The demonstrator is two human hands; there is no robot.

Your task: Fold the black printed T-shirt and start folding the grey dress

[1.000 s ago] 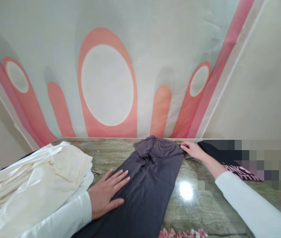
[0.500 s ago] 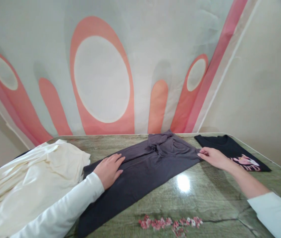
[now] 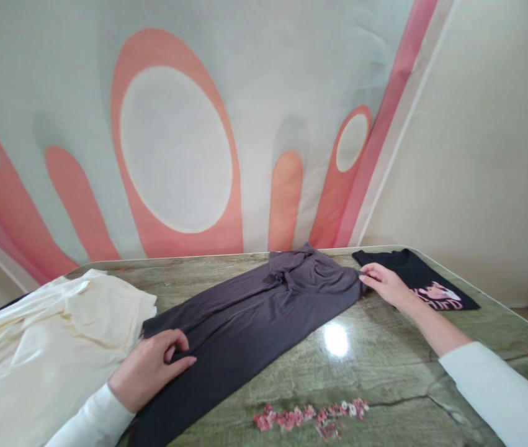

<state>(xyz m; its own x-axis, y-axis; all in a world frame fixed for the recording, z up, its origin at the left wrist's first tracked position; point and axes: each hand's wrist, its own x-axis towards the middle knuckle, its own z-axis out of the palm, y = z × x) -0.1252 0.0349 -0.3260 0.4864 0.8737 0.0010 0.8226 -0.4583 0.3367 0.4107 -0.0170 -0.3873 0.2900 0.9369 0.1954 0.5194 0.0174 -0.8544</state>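
Observation:
Dark grey trousers [image 3: 254, 320] lie stretched diagonally across a green marble-look table [image 3: 384, 372], waist end at the far right, leg ends at the near left. My left hand [image 3: 149, 366] rests on the leg end with its fingers curled, pinching the fabric. At the waist end my right hand [image 3: 384, 284] grips the corner of the waistband, fingers pressed together on the cloth. Both arms wear white sleeves.
A heap of cream fabric [image 3: 44, 347] fills the table's left side, touching the trouser legs. A black T-shirt with a pink print [image 3: 424, 288] lies folded at the far right. Pink flowers [image 3: 310, 417] are printed near the front edge. A patterned wall [image 3: 175, 143] rises behind.
The trousers have swung from lengthwise to lying diagonally. My left hand slid down the leg toward the hem and curled from flat to a pinch. My right hand stayed on the waistband.

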